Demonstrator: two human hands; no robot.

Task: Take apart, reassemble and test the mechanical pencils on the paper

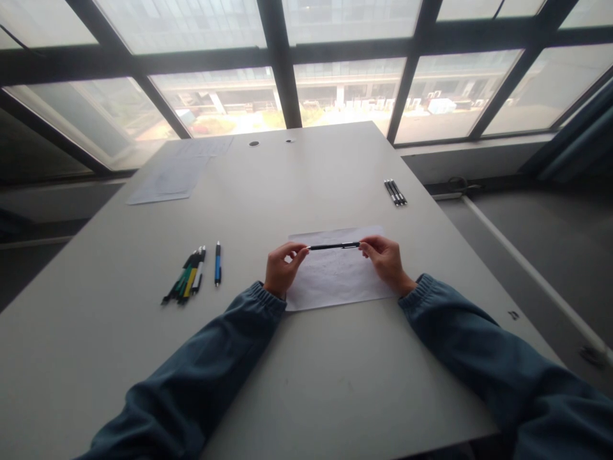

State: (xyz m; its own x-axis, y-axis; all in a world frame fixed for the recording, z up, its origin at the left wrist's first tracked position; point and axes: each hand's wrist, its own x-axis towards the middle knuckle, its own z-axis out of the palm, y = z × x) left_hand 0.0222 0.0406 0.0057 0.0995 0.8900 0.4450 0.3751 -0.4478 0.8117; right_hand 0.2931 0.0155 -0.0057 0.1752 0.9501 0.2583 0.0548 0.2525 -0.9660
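A black pen (332, 246) is stretched level between my two hands, above a sheet of white paper (335, 284) with faint marks on it. My left hand (284, 265) pinches the pen's left end between thumb and fingertips. At the other end, my right hand (385, 259) grips it the same way. To the left lies a blue and black pen (218, 263) by itself. Beside that is a loose bunch of pens (186, 278) in green, yellow, white and black. Three black and silver pens (395, 192) lie side by side at the far right.
The white table (297, 179) reaches back to the windows. Several paper sheets (170, 172) lie at its far left, and a round hole (253, 144) is near the back edge. A small dark item (513, 315) rests by the right edge. A pale pipe (531, 271) runs beyond it.
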